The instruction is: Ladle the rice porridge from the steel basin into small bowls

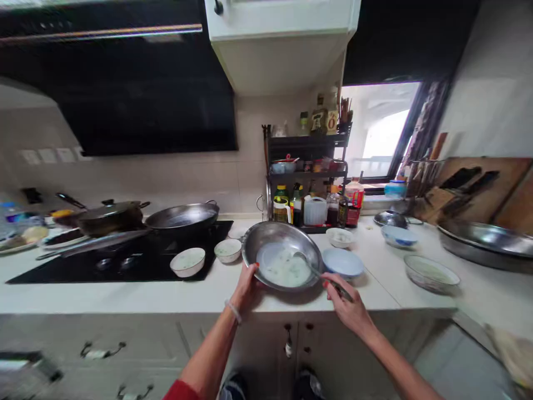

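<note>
At the left of your scene, a lidded pot (110,216) and a wide wok (183,215) sit toward the far side of the black cooktop (160,261). A white bowl (187,260) stands nearer, on the cooktop's right part, with a second bowl (228,250) just right of it. Your left hand (246,284) grips the near left rim of the metal basin (259,244), thumb over the edge. The basin is in front of you, above the near counter; whether its base touches the surface you cannot tell. Inside lies whitish liquid (283,271) with green bits, and the head of a spoon (317,272) dips into it. To the right, behind your spoon, a pale blue bowl (347,261) sits close to the basin. Your right hand (345,303) is closed around the spoon's handle. Farther right stands a clear bowl (432,273), well apart from your hand.
</note>
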The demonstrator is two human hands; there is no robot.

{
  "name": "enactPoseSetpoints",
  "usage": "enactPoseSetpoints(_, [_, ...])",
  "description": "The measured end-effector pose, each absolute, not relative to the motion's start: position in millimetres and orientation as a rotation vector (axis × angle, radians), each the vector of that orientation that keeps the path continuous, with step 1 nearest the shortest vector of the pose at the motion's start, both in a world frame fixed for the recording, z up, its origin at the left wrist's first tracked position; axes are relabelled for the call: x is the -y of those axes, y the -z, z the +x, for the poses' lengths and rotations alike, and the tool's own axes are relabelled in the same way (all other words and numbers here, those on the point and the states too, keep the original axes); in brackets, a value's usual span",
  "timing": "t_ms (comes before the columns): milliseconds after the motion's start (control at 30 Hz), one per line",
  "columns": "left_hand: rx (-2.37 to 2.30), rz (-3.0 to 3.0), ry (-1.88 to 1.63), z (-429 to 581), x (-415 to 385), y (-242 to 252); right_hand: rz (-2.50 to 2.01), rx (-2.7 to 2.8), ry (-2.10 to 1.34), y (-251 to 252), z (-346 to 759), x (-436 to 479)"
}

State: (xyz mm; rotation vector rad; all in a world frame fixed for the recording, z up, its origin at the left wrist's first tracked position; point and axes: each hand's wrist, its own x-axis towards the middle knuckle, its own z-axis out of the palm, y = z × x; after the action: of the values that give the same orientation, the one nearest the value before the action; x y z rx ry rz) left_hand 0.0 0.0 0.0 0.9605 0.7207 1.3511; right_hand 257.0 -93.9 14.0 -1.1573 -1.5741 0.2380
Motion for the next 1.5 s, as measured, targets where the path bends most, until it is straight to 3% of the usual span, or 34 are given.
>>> enactPoseSetpoints(600, [-0.584, 1.039, -1.434, 4.3, 3.8, 9.2, -1.120, 1.630, -0.128, -9.0, 265.6, 98.6])
enactPoseSetpoints(1167, [-0.668, 1.061, -1.508, 5.4, 1.3, 15.5, -1.194, 1.393, -0.522, -20.3, 270.4, 84.8])
enactPoseSetpoints(1500, [-0.704, 1.111, -1.454, 3.0, -3.1, 24.0, -1.130, 1.146, -0.575, -45.3, 278.1, 75.7])
